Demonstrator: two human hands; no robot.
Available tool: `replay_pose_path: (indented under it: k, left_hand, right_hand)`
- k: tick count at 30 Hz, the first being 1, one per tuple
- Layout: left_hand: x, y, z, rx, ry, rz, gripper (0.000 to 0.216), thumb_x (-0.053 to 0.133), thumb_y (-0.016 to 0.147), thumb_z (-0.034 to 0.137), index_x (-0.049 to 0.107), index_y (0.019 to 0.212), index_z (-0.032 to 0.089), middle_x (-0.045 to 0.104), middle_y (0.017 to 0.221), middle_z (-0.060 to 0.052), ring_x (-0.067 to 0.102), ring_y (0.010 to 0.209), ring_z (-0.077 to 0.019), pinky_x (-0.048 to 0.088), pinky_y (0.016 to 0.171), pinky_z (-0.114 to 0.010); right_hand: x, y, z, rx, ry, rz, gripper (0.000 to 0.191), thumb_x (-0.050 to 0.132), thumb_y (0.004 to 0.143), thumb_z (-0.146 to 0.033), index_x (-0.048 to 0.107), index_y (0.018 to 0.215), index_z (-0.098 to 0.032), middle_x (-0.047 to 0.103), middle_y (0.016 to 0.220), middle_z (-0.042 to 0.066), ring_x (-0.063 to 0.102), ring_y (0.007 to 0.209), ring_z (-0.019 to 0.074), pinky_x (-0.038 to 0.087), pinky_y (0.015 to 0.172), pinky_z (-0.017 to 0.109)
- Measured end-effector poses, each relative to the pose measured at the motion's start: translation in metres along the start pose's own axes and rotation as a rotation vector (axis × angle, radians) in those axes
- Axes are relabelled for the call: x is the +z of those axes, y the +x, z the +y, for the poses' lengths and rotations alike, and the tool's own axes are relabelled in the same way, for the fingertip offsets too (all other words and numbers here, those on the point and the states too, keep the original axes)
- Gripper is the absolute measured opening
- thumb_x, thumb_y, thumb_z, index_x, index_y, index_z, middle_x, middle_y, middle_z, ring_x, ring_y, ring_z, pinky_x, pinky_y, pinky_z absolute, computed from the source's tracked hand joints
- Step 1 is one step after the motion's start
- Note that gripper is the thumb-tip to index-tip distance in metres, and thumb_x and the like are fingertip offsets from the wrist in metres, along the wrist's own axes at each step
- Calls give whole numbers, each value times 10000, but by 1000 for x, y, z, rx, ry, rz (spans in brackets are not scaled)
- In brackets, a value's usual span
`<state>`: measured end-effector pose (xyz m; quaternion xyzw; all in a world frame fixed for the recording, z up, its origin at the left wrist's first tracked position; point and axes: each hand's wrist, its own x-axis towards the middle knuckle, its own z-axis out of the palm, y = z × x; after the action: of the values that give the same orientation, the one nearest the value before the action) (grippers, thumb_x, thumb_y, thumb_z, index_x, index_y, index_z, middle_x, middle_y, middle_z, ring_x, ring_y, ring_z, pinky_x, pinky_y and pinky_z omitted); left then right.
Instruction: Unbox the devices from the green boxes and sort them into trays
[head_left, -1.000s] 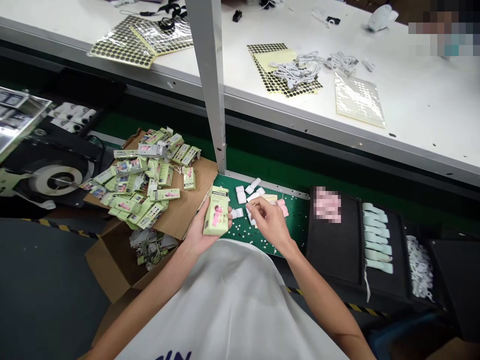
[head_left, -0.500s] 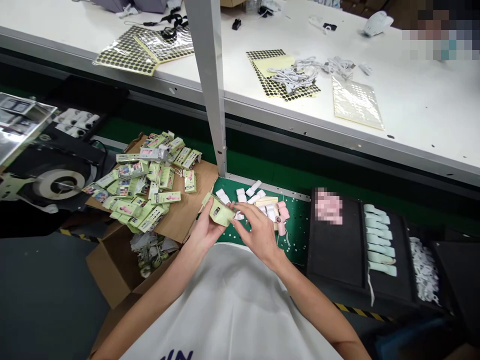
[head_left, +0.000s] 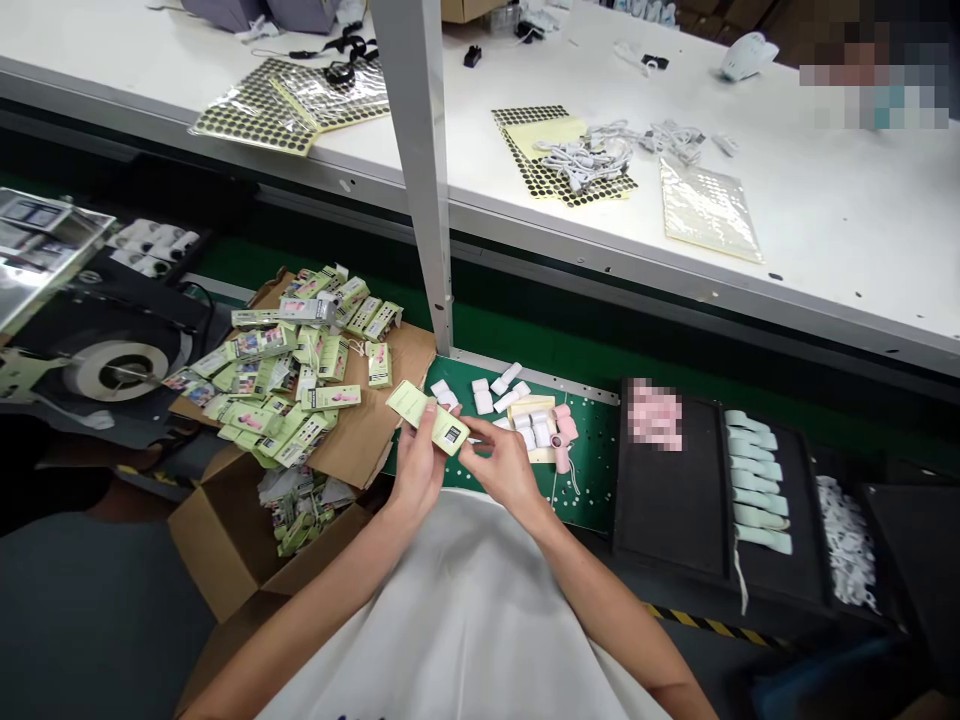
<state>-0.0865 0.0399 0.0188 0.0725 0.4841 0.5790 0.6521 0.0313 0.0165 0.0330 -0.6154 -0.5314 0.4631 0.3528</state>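
Observation:
My left hand is closed around a small light green carton, thumb on its upper face. The carton lies slanted, its printed label end toward the right. At that end, the bent fingers of my right hand grip the carton's edge; the fingertips are partly hidden. Just beyond my hands, several small white pieces lie on the green worktop, with pink pieces beside them. To the left, a heap of similar green cartons covers a flattened cardboard sheet.
An open cardboard box with cartons and plastic stands below left. A metal post rises ahead, by a white shelf. Black trays with mint-green pieces are at right. Another person's limb shows at left.
The green carton has turned so that its long side faces up, and my right fingers have closed at its end. At the left edge, another person's bare limb has come into view.

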Motion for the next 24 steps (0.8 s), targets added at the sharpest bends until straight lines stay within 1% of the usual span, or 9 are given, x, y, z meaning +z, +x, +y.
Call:
replay_pose_path:
  k: [3, 5, 7, 10, 12, 15, 19, 21, 24]
  left_hand:
    - [1, -1, -3, 66, 22, -4, 438, 887, 721, 373, 641, 1045, 211, 738, 954, -14, 722, 946, -185, 555, 861, -276]
    - [1, 0, -3, 89, 49, -3, 418, 880, 727, 367, 639, 1031, 211, 740, 964, -15, 722, 913, -177, 556, 802, -255]
    - [0, 4, 0, 67, 87, -11, 395, 877, 732, 345, 645, 1020, 207, 742, 925, -12, 721, 839, -168, 554, 727, -236]
    - [-4, 16, 7, -78, 149, -5, 332, 857, 760, 288, 663, 1012, 193, 733, 825, -8, 702, 696, -152, 542, 605, -220]
    - [-7, 25, 12, -251, 175, 33, 237, 808, 813, 259, 667, 985, 177, 725, 771, -18, 688, 619, -159, 551, 556, -242]
    - [-12, 33, 19, -478, 185, 67, 92, 691, 912, 248, 658, 934, 166, 722, 732, -37, 690, 573, -183, 580, 541, -289]
    - [-17, 36, 19, -582, 184, 32, 100, 631, 954, 264, 649, 911, 176, 716, 701, -33, 699, 569, -185, 597, 553, -290]
    - [-19, 35, 15, -614, 194, 6, 121, 625, 958, 277, 645, 895, 175, 716, 699, -39, 698, 568, -184, 596, 546, -282]
    - [-20, 33, 7, -647, 189, -44, 130, 638, 949, 282, 651, 890, 167, 724, 727, -61, 704, 594, -190, 607, 571, -294]
  right_hand:
    - [4, 3, 2, 9, -62, 11, 395, 550, 870, -153, 730, 1215, -218, 801, 1046, 31, 767, 910, 212, 607, 814, 292]
    - [3, 4, 1, -8, -162, -16, 400, 539, 876, -138, 718, 1226, -213, 801, 1046, 42, 765, 898, 217, 590, 816, 293]
    - [1, 5, -2, -31, -312, -46, 435, 547, 862, -118, 701, 1258, -205, 800, 1053, 60, 761, 890, 236, 567, 827, 306]
    - [-4, 6, -3, -37, -485, -78, 482, 536, 840, -84, 691, 1280, -206, 799, 1059, 67, 754, 889, 249, 533, 825, 308]
    - [-8, 6, -1, -43, -513, -97, 459, 518, 852, -85, 713, 1245, -218, 801, 1046, 56, 750, 868, 233, 520, 806, 290]
    - [-14, 4, 1, -117, -519, -142, 433, 510, 873, -107, 723, 1226, -239, 795, 1056, 40, 742, 841, 209, 504, 769, 271]
    - [-21, -5, -3, -164, -531, -220, 423, 551, 908, -188, 659, 1311, -259, 782, 1101, 29, 741, 901, 207, 491, 745, 262]
    - [-22, -9, -5, -157, -556, -239, 395, 570, 947, -292, 632, 1336, -252, 773, 1133, 43, 741, 923, 214, 490, 738, 267]
    - [-19, -13, -5, -155, -678, -234, 476, 578, 966, -455, 593, 1378, -218, 755, 1174, 100, 735, 950, 258, 486, 710, 292]
